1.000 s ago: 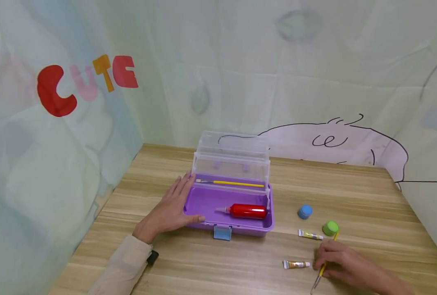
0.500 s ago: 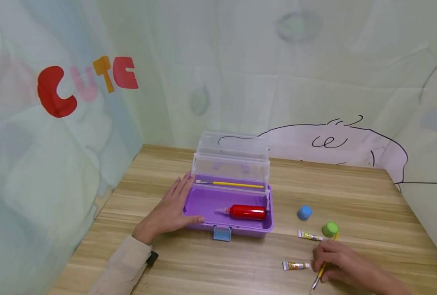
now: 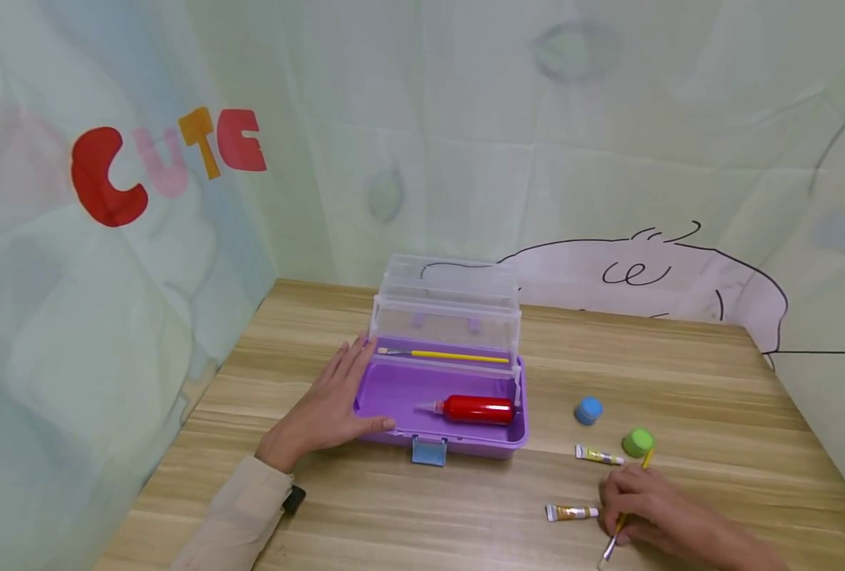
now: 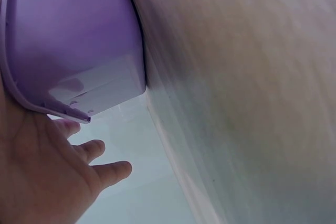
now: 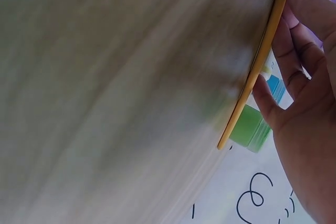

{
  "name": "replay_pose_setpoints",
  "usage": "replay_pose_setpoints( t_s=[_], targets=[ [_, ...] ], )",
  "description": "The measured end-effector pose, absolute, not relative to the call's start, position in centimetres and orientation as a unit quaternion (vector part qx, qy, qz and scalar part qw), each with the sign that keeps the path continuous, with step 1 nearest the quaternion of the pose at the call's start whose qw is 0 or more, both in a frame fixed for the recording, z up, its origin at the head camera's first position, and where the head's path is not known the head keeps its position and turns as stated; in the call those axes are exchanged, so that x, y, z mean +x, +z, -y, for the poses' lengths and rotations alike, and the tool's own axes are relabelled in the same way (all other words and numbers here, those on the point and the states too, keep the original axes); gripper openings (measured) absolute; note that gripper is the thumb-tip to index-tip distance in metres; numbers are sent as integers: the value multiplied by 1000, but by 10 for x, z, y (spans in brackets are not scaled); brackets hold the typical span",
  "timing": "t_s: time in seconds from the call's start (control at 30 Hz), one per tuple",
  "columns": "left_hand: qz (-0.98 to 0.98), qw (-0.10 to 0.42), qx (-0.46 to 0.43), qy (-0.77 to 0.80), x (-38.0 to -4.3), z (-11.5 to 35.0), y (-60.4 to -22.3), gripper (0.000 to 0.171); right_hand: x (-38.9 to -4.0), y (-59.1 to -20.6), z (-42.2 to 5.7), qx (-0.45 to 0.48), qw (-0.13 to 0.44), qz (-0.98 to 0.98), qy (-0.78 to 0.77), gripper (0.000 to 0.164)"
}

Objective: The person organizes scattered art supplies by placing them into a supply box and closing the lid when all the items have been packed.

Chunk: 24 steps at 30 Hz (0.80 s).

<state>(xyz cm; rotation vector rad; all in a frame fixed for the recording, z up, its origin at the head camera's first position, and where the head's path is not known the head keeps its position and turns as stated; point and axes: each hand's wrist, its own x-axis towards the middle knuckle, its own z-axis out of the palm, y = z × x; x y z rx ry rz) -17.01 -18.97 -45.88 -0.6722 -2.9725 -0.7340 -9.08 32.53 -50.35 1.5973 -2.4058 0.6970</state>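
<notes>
My left hand rests on the left side of a purple box, thumb on its front rim and fingers stretched along the side. In the left wrist view the palm lies against the box rim. The box's clear lid is raised. Inside lies a red squeeze bottle with a pointed nozzle. A yellow-handled paintbrush lies along the back section. At the right, my right hand pinches another yellow paintbrush, bristles toward me, close over the table. The right wrist view shows its handle against the fingers.
Left of my right hand lie a gold-brown paint tube and, farther back, a yellow one. A green paint pot stands just beyond the held brush, a blue pot behind it. Printed fabric walls border the wooden table.
My right hand has shifted slightly left with the paintbrush between its fingers. My left hand and the box have stayed put.
</notes>
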Motion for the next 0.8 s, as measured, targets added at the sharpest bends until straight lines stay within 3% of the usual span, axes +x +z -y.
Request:
replay_pose_setpoints(
  t_s=[0.53, 0.8],
  targets=[
    [947, 4, -219, -234, -170, 191, -462, 124, -90, -505, -325, 521, 90, 825, 202, 32],
    [947, 9, -221, -233, -170, 191, -460, 123, -92, -502, -326, 529, 129, 818, 189, 29]
  ],
)
